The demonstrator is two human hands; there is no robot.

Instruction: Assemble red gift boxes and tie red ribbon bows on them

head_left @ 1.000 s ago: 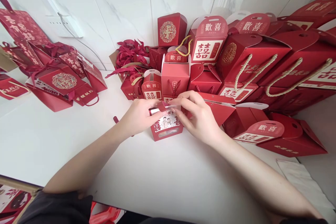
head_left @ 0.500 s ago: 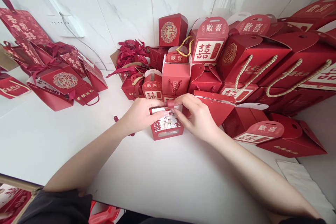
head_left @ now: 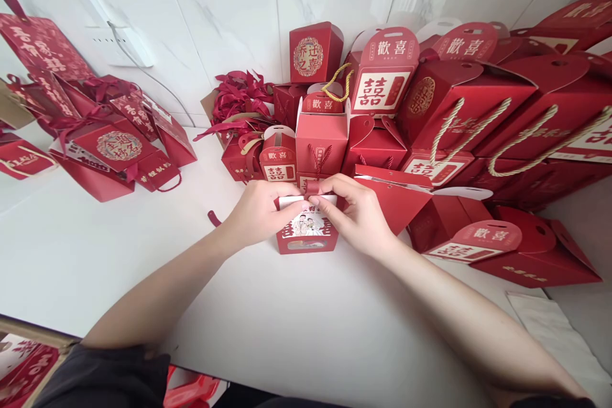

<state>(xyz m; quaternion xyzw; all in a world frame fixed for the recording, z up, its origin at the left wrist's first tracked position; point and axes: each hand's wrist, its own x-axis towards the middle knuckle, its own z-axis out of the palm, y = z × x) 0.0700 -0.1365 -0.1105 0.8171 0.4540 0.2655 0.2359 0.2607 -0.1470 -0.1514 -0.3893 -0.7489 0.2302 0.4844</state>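
A small red gift box [head_left: 306,229] with a white printed front and a clear window stands upright on the white table. A loop of dark red ribbon [head_left: 313,187] rises from its top edge. My left hand [head_left: 268,211] pinches at the box's top left, thumb across the front edge. From the other side my right hand [head_left: 356,210] closes thumb and fingers around the ribbon at the top right. Both thumb tips nearly meet at the top middle. The fingers hide most of the box's upper edge and the ribbon's lower part.
Red gift boxes with rope handles [head_left: 466,108] are stacked along the wall at right. A pile of red ribbons [head_left: 241,99] lies behind my left hand. Ribbon-tied boxes [head_left: 115,146] stand at left. A loose ribbon piece [head_left: 213,218] lies beside my left wrist.
The box is turned slightly to face me more squarely and has shifted a little right. Both thumbs have come closer together at its top edge.
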